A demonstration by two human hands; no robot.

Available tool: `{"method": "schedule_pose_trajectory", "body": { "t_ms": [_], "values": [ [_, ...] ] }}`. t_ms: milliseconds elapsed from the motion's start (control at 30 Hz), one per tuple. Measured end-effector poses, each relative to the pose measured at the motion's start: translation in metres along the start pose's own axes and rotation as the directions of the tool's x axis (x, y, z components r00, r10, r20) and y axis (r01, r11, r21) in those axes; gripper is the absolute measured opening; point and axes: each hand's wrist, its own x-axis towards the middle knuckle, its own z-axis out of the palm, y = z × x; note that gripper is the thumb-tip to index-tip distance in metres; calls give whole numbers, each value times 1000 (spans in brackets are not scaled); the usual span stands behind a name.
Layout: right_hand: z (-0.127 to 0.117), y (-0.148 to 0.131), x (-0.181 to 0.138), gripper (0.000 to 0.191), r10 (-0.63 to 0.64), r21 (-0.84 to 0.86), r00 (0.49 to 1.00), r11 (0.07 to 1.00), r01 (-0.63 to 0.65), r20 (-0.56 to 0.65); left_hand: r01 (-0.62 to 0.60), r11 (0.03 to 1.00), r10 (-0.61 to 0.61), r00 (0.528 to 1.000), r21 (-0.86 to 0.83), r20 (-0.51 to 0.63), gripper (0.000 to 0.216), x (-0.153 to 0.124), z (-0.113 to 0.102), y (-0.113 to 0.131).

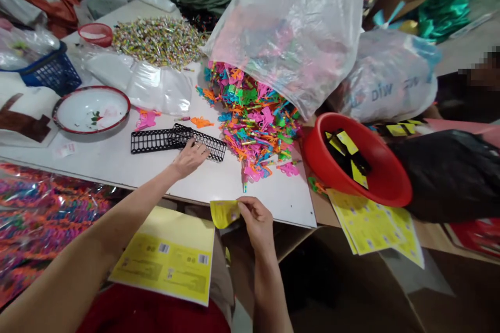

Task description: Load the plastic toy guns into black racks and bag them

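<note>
Right hand (258,222) pinches the card (222,214); the rack (217,151) lies beyond, leftward, under left hand (190,158), whose grip I cannot tell.

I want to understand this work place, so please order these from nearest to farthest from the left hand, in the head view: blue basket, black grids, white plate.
1. Black grids: under the left hand.
2. White plate: to its left.
3. Blue basket: farther left, behind the plate.

Workshop with heaped plastic pieces (258,119)
</note>
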Motion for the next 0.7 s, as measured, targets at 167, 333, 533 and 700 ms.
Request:
{"method": "schedule_pose_trajectory", "body": {
  "t_ms": [167,333,533,700],
  "values": [
    [-22,6,11,21,47,121,975,992,-21,-217,95,912,-253,896,-399,-364,33,27,-71,-3],
    [-6,-13,20,23,0,170,958,984,51,-285,98,104,-652,758,-990,6,31,24,-80,5],
    [28,-1,41,23,31,94,992,995,-19,-122,391,7,-650,701,-920,293,28,-25,-12,16],
    [45,22,64,24,78,117,994,991,-70,-71,450,449,-680,732,-772,31,36,-49,-22,4]
  ]
}}
